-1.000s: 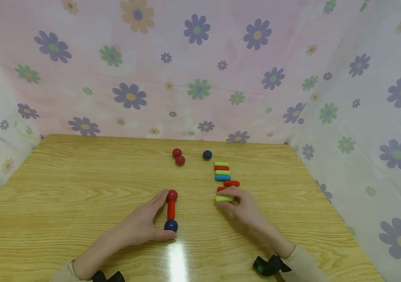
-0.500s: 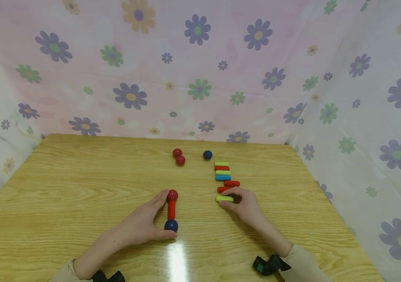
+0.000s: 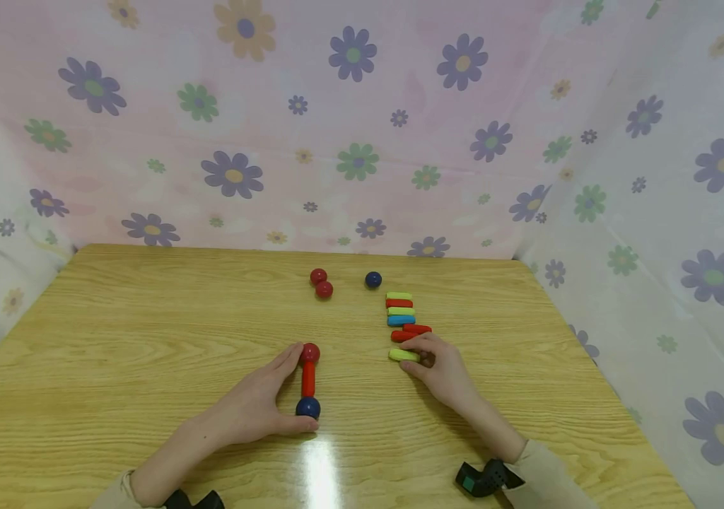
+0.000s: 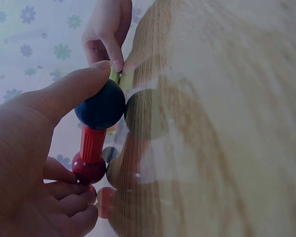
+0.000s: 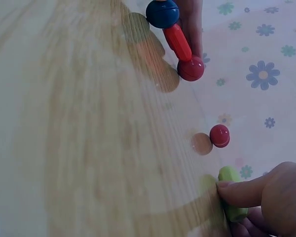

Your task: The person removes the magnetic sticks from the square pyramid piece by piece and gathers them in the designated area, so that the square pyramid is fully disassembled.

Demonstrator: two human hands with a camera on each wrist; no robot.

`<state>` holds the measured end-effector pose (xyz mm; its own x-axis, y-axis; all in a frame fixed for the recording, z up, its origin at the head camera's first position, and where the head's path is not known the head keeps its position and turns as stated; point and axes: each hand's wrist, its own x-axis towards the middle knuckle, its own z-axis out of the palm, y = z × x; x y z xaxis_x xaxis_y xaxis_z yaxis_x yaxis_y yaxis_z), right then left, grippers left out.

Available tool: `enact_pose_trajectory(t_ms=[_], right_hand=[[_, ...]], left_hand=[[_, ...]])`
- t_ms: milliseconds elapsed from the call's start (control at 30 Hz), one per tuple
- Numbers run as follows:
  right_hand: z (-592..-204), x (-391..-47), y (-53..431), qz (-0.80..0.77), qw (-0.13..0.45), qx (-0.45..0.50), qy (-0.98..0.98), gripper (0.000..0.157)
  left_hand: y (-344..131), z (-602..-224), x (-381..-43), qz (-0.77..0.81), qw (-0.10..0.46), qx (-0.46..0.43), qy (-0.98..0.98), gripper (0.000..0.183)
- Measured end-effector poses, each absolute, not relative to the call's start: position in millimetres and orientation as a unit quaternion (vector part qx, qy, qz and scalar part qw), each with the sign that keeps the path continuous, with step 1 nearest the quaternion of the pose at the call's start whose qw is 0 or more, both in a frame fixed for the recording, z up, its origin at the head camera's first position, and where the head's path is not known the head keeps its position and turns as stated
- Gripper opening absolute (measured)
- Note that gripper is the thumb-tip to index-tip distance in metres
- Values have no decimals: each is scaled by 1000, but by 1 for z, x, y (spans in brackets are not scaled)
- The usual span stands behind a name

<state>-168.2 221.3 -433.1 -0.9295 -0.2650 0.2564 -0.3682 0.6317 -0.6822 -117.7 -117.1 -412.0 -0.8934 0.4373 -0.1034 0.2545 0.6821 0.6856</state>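
Note:
My left hand holds a dumbbell-shaped piece at its two ends, the thumb on a dark blue ball and the fingertips at a red ball. A red stick joins the two balls. In the left wrist view the thumb lies over the blue ball. To the right, my right hand pinches a yellow-green stick between thumb and fingers, low at the table. The right wrist view has the thumb against this green stick. Part of it is hidden by the fingers.
Beyond my right hand lie two red sticks, then a blue stick and a row of yellow and red sticks. Two red balls and a dark blue ball sit farther back. A flowered cloth encloses the wooden table.
My right hand has shifted slightly, and the yellow-green stick now lies a little tilted and farther from me. The nearest red stick has slid slightly away. My left hand stays in place.

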Motion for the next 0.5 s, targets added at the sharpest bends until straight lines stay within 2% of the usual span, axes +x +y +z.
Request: enact_pose_trajectory(t_ms=[167, 500], right_hand=[[-434, -168, 221, 403, 63, 167, -897, 26], [-436, -170, 221, 430, 98, 169, -881, 23]], left_hand=[[-117, -412, -118, 350, 133, 187, 908, 121], [-117, -413, -118, 353, 134, 186, 907, 121]])
